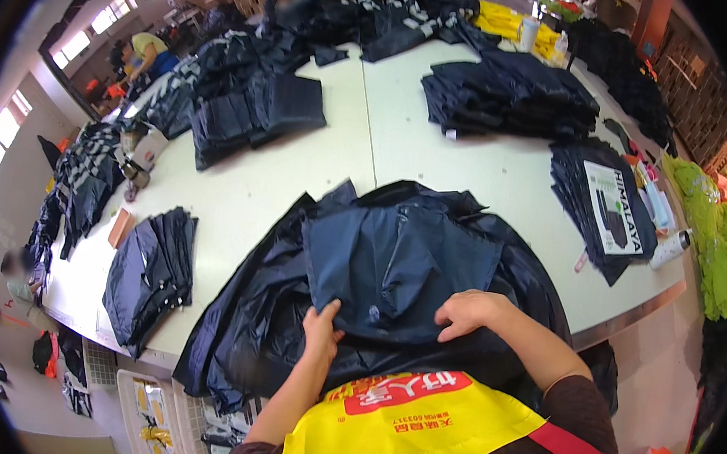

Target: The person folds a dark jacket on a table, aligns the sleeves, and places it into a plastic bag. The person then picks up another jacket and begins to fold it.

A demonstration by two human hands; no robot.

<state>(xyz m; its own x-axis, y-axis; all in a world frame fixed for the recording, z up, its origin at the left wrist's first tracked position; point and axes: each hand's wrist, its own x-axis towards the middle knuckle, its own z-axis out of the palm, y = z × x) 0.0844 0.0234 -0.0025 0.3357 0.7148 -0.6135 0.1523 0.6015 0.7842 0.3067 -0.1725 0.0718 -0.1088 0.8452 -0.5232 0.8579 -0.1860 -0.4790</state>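
A dark blue cloth piece [395, 255] with a middle seam and a small pale mark near its lower edge lies spread before me. Under it a larger glossy black garment [246, 303] fans out and hangs over the table's near edge. My left hand [321, 330] is closed at the lower left corner of the blue cloth, its thumb and fingers gripping the edge. At the lower right of the same cloth, my right hand [469, 314] has bent fingers with the tips pressed on the fabric; what lies under them is partly hidden.
On the pale table [335, 152] lie folded dark stacks [257, 116], another at the far right [511, 93], and one at left [152, 270]. Dark bags with a white printed label [613, 208] and a white bottle [671, 249] stand right. A person [147, 52] is far left.
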